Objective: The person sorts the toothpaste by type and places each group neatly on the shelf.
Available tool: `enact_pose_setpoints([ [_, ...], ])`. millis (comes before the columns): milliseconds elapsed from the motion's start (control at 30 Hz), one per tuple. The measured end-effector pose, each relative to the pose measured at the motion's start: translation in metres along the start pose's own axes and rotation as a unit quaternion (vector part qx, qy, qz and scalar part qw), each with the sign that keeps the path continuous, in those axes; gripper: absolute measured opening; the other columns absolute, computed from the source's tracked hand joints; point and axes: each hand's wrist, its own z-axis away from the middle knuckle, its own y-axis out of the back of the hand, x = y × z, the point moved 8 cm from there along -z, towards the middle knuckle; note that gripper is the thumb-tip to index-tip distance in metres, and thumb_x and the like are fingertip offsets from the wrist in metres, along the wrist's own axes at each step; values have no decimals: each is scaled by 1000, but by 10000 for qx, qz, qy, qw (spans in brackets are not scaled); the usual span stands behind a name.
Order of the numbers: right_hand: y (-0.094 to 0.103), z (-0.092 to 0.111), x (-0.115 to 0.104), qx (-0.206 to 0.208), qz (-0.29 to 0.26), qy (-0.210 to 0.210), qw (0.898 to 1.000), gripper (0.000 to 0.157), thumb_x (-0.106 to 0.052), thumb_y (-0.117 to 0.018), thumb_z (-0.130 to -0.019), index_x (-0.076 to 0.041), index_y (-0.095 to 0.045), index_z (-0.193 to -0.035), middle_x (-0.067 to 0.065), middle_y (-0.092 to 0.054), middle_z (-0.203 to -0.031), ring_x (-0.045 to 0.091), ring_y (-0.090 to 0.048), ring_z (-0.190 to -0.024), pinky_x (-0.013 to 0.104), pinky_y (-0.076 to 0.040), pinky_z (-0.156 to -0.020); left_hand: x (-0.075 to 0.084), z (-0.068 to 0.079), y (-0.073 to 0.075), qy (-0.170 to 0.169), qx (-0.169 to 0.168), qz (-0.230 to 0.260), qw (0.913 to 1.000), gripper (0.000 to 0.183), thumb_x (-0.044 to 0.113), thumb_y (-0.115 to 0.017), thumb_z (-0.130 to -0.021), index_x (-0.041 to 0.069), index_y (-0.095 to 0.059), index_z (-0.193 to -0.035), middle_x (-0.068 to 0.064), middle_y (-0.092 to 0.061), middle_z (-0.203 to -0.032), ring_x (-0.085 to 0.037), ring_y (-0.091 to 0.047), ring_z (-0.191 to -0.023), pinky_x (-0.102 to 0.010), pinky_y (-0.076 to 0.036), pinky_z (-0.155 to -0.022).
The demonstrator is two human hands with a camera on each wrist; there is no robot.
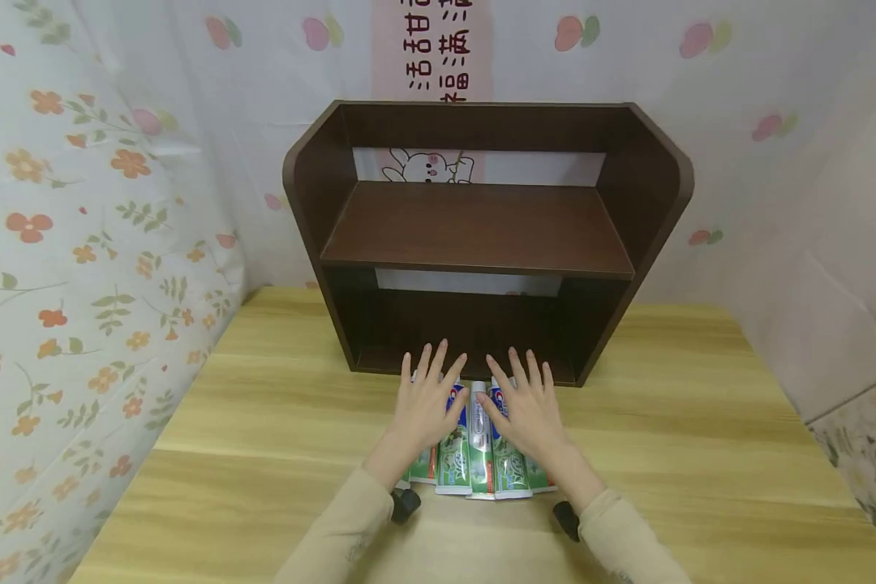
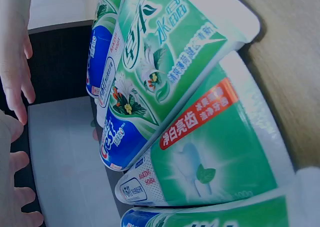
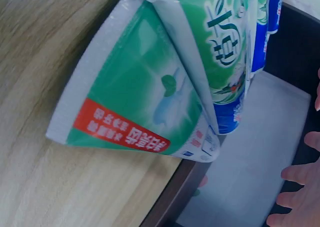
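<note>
Fingers (image 1: 436,365) on my left hand (image 1: 423,410) are pointing forward, apart and nearly straight, and those on my right hand (image 1: 530,412) are doing the same. Neither hand is gripping anything, but I can't tell if they are touching what is below. Under and between them, toothpaste tubes (image 1: 481,462) are lying in a row on the bench (image 1: 248,454), wide flat ends facing me. Just past them, a brown shelf (image 1: 482,223) is standing. I think I am lining up the row; picking up one tube would be calling for bent fingers.
</note>
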Motion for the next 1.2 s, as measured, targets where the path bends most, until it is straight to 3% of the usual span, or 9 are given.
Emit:
enact_pose_setpoints([
  [300,2,-1,4,106,-24,-32,9999,64,-47,-52,-87,-18,-33,-141,22,-32,-144,45,-24,-134,62,-20,-107,3,1,0,-61,5,124,9999,51,41,-33,-97,20,-30,-143,-12,-20,-152,-33,-21,-139,-57,-15,-112],
  [467,13,-2,6,449,-502,-170,9976,59,-38,-62,-84,-8,-45,-132,22,-50,-130,42,-44,-121,58,-34,-101,-5,6,6,123,244,695,9972,46,35,-47,-93,11,-44,-133,-14,-40,-141,-33,-36,-132,-54,-24,-111],
  [567,22,1,11,774,-1061,-357,9907,43,-28,-64,-84,-4,-57,-118,18,-63,-109,35,-60,-101,50,-48,-88,-13,10,14,364,534,1358,9886,34,25,-56,-89,5,-56,-117,-15,-57,-122,-32,-53,-114,-48,-39,-101],
  [667,32,4,17,1090,-1546,-485,9807,28,-22,-63,-85,-4,-63,-106,15,-68,-95,31,-65,-86,46,-53,-74,-25,13,19,663,684,1875,9776,25,19,-58,-87,3,-61,-106,-13,-63,-106,-30,-60,-99,-42,-50,-88],
  [833,40,9,32,1278,-1801,-733,9726,23,-21,-63,-85,-3,-64,-101,14,-69,-91,31,-66,-85,46,-52,-72,-40,19,16,1065,525,2363,9644,24,17,-58,-88,3,-60,-107,-13,-64,-104,-28,-62,-96,-39,-53,-82],
  [1200,40,16,59,1244,-1780,-1269,9679,26,-23,-61,-86,-4,-63,-102,15,-70,-88,33,-65,-82,44,-50,-64,-62,29,8,1173,384,2779,9526,21,14,-57,-88,2,-60,-105,-14,-65,-102,-28,-63,-96,-40,-53,-83],
])
